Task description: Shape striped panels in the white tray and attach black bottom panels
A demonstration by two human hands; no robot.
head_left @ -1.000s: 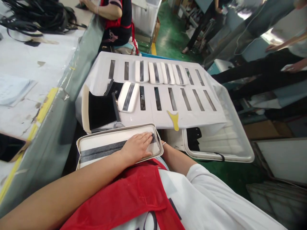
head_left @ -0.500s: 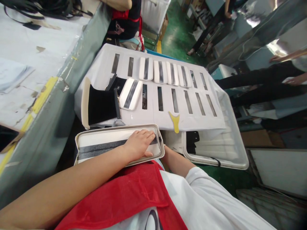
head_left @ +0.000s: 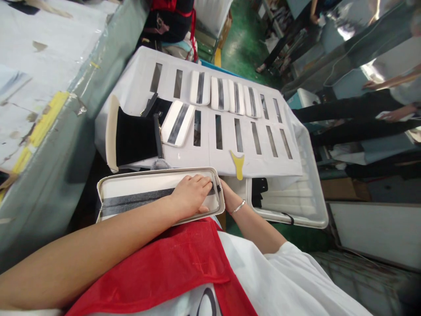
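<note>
A long box-shaped bag piece (head_left: 131, 186) lies across my lap, with a raised cream rim and a white panel crossed by a dark grey strip. My left hand (head_left: 191, 194) rests palm down inside its right end, fingers laid on the panel and thumb apart. My right hand (head_left: 225, 189) is behind the right end of this piece, its fingers hidden. Beyond it stands a black-lined bag piece (head_left: 136, 137) with a cream edge. Beside that lies a white rounded panel (head_left: 178, 123) with a dark stripe.
Several more striped panels (head_left: 200, 88) lie on a slotted white board (head_left: 210, 160). A yellow forked tool (head_left: 238, 165) sits at its near edge. Below is a translucent plastic bin (head_left: 315, 193). A worktable (head_left: 82, 39) runs along the left; people (head_left: 355, 103) stand at the right.
The view has shifted slightly. My right forearm and its bracelet show more clearly beside the bag piece. My left hand stays in the same place on the panel.
</note>
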